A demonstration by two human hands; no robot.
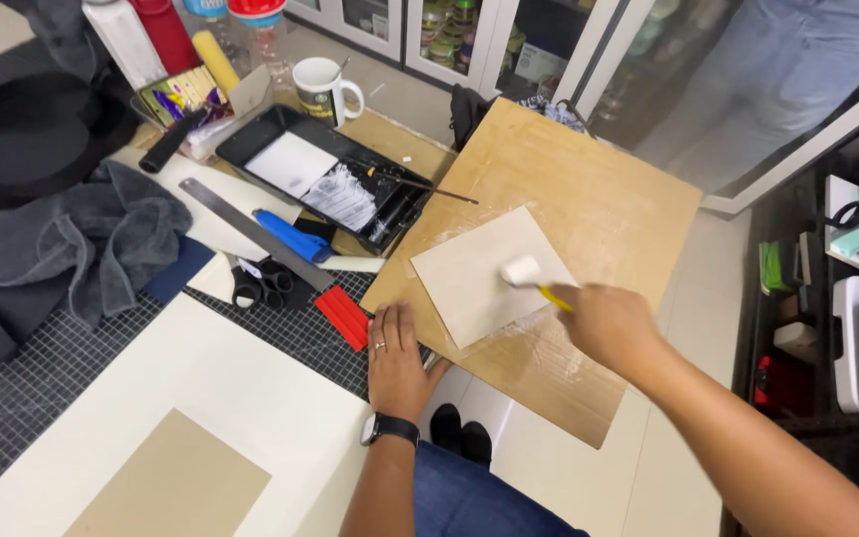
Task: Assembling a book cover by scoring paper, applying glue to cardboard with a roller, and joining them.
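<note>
Cloth (72, 244): grey, bunched, far out past the left hand's thumb side; a dark round shape above it, too dim to name.
Ruler (251, 231): steel, running diagonally up-left of the left hand; blue handle (292, 237) and scissors (258, 285) lie just beside it.
Tray (325, 174): black paint tray ahead of the left hand, white paint in it, thin brush (429, 187) resting over its right edge.
Mug (322, 89): beyond the tray; bottles behind it cut off by the top edge.
Red block (347, 316): just left of the left hand, on the grid mat (22, 398).
Left hand (397, 358): flat, fingers together and extended, gripping nothing, palm pressed on the near edge of the board (589, 189).
Card (489, 273): pale square on the board, between the two hands, ahead and right of the left hand.
Roller (523, 270): small white foam head on a yellow stem, touching the card's right half.
Right hand (608, 323): closed round the roller handle, just off the card's right corner.
Judgement, technique: keep the left palm bearing down so the board cannot slide; even, overlapping passes with light pressure, run off the card's edges onto the board.
Hard to tell: handle hidden in the fist; whether the card is wet or evenly coated cannot be read; shelves at right are dark and cut off.
Other person: blue-clad legs top right, behind glass.
</note>
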